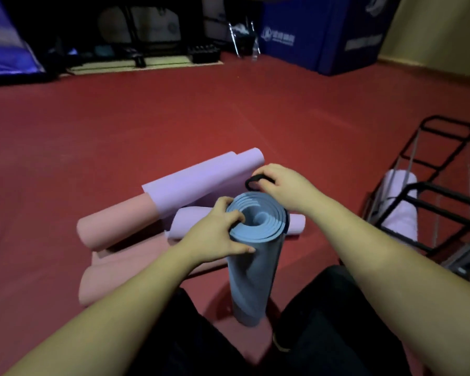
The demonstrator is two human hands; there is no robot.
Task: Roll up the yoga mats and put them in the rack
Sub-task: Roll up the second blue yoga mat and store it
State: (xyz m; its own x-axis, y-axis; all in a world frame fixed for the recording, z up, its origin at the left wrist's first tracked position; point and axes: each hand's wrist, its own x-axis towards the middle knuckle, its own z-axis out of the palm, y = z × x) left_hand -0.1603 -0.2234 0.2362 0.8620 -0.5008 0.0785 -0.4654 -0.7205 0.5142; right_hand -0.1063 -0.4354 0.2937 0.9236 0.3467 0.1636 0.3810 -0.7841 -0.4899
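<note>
A blue mat (pixel 251 256), rolled tight, is standing on end on the red floor (pixel 147 118) between the person's knees, leaning slightly. The left hand (pixel 215 234) is gripping its top rim, fingers (pixel 235 217) curling into the spiral and thumb lying along the outside. The right hand (pixel 282 185) is sitting at the far edge of the roll's top, its fingers curling round a black strap (pixel 253 181) and holding the loop just above the mat.

Just behind are lying two lilac mats (pixel 201 180), loosely rolled, and two pink mats (pixel 117 223), one partly under the lilac ones. The black rack (pixel 423 196) is standing at the right, well apart from the blue mat, with a pale roll (pixel 396 204) already lying in it.
</note>
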